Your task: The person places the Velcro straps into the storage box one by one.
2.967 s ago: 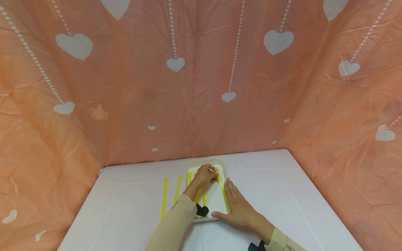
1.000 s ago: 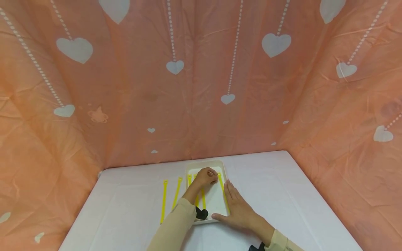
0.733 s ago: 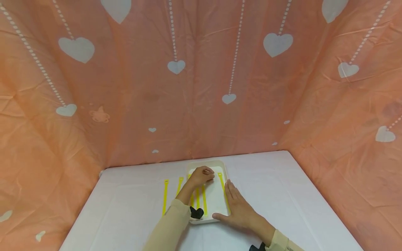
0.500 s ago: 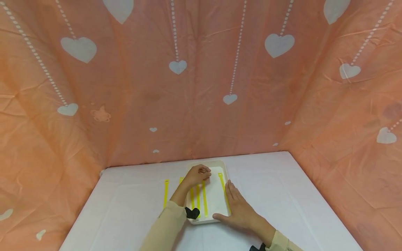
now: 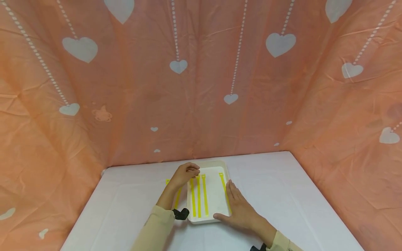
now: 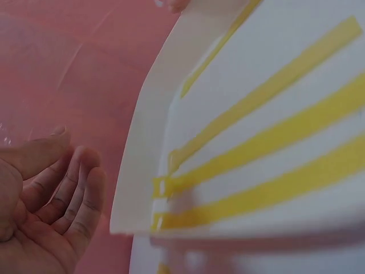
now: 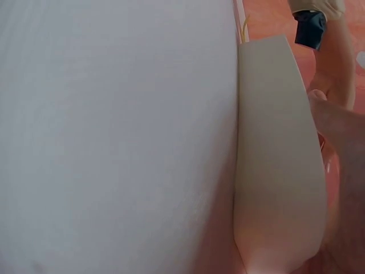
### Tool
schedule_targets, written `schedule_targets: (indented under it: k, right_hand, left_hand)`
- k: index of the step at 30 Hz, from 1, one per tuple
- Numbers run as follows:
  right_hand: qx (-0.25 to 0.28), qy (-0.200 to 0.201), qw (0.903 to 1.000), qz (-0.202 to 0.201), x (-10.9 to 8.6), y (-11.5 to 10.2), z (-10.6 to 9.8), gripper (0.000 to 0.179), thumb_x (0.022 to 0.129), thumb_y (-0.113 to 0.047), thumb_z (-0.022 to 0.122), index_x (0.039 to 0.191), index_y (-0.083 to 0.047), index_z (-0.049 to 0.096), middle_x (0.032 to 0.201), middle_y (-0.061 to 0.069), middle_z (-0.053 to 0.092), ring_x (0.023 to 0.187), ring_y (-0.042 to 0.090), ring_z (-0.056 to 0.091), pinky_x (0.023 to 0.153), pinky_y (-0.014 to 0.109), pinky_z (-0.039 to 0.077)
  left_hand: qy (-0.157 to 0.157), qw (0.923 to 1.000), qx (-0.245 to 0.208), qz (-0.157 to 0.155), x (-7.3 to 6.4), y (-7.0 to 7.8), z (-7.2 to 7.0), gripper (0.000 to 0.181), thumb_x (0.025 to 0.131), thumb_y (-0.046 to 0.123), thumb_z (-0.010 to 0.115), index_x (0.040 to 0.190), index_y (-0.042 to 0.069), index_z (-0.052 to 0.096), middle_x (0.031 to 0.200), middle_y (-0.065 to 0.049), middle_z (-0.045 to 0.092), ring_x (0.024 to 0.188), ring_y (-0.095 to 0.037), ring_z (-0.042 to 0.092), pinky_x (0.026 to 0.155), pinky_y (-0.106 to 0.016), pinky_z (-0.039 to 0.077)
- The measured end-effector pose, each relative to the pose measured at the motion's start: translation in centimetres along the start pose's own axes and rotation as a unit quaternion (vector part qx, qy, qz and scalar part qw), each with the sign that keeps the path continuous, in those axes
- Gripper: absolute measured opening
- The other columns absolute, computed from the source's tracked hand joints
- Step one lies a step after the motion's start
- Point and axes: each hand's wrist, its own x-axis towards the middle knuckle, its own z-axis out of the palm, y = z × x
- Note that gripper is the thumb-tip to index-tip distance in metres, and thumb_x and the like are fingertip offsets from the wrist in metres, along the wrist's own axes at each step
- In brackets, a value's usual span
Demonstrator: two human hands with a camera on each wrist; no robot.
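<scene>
My left hand [image 5: 183,174] is over the left rim of a shallow off-white tray [image 5: 216,164]. Its fingers are loosely curled, and in the left wrist view nothing lies between them [image 6: 63,200]. Inside the tray, several flat yellow straps with slotted heads lie lengthwise: three side by side on the left, including this yellow strap [image 5: 205,198], and one slanted strap [image 5: 223,182] along the right wall. My right hand [image 5: 241,208] rests at the tray's near right corner, fingers straight along the right side, thumb at the near edge. The right wrist view shows the tray's outer wall [image 7: 279,142] beside it.
Left of the tray, two more yellow straps, one nearer [image 5: 178,199] and one farther out [image 5: 168,181], lie on the white-covered table [image 5: 132,198], partly hidden by the left arm. An orange heart-patterned curtain [image 5: 207,129] rises behind and at both sides.
My left hand has left the head of the right-hand strap and moved left across the tray to its left rim. That strap stays along the right wall. The right hand stays put.
</scene>
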Motion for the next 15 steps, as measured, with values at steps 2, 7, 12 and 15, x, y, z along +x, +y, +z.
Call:
schedule_targets:
  k: [2, 7, 12, 15]
  right_hand:
    - [0.002, -0.002, 1.0, 0.0, 0.0, 0.0, 0.0, 0.126, 0.092, -0.077, 0.065, 0.167, 0.011, 0.014, 0.177, 0.028, 0.009, 0.164, 0.042, 0.015, 0.131, 0.056, 0.027]
    - [-0.001, -0.003, 1.0, -0.004, 0.0, 0.1, 0.0, 0.126, 0.093, -0.077, 0.064, 0.167, 0.011, 0.013, 0.177, 0.028, 0.008, 0.164, 0.041, 0.014, 0.131, 0.056, 0.026]
    - [-0.009, -0.002, 0.9999, -0.012, 0.1, 0.1, 0.1, 0.126, 0.093, -0.077, 0.063, 0.166, 0.012, 0.013, 0.176, 0.03, 0.009, 0.164, 0.042, 0.014, 0.132, 0.055, 0.023]
    - [-0.01, -0.004, 0.9999, -0.012, 0.1, 0.1, 0.0, 0.126, 0.093, -0.077, 0.063, 0.166, 0.012, 0.013, 0.176, 0.031, 0.009, 0.164, 0.043, 0.013, 0.132, 0.055, 0.023]
  left_hand:
    - [0.007, 0.9999, 0.005, -0.005, -0.4, -0.2, -0.6, 0.028, 0.106, 0.01, 0.068, 0.127, -0.008, 0.067, 0.116, -0.02, 0.074, 0.111, -0.042, 0.071, 0.1, -0.053, 0.06]
    - [0.03, 0.9993, 0.018, -0.016, -1.3, -0.8, -2.2, 0.027, 0.106, 0.011, 0.069, 0.126, -0.007, 0.068, 0.114, -0.02, 0.075, 0.11, -0.042, 0.072, 0.097, -0.051, 0.062]
    - [0.056, 0.9976, 0.035, -0.021, -2.1, -1.6, -3.7, 0.026, 0.105, 0.009, 0.069, 0.125, -0.007, 0.069, 0.113, -0.017, 0.075, 0.104, -0.036, 0.074, 0.096, -0.05, 0.063]
    - [0.065, 0.9967, 0.038, -0.029, -2.6, -2.0, -4.5, 0.027, 0.106, 0.009, 0.069, 0.126, -0.008, 0.069, 0.114, -0.017, 0.075, 0.105, -0.036, 0.074, 0.095, -0.05, 0.063]
